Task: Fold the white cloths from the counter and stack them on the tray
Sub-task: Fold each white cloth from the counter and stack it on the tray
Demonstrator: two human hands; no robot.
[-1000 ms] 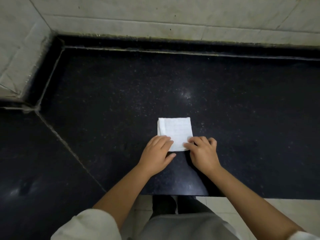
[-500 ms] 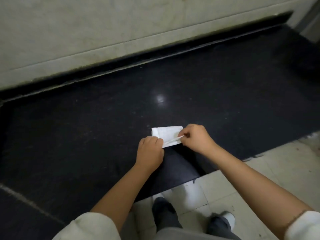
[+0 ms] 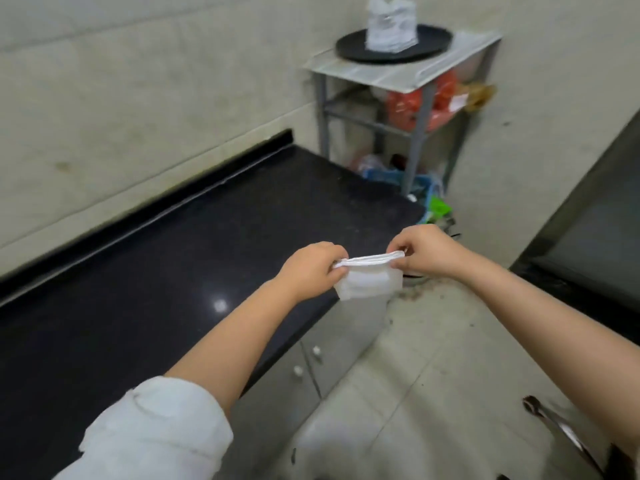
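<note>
Folded white cloth (image 3: 367, 285): small flat rectangle, several layers visible along top edge, held in air off worktop (image 3: 173, 271), past its front corner, above floor. Top edge stretched roughly level between both grips, pinched at each upper corner; lower part hangs down, slightly tilted.

Tray (image 3: 394, 43): round, black, shallow rim, lying flat on top of small light-topped stand in far corner, well apart from held cloth.

Stack of white cloths (image 3: 391, 26): sits on tray, near its middle, piled upright; blurred, layers not countable.
</note>
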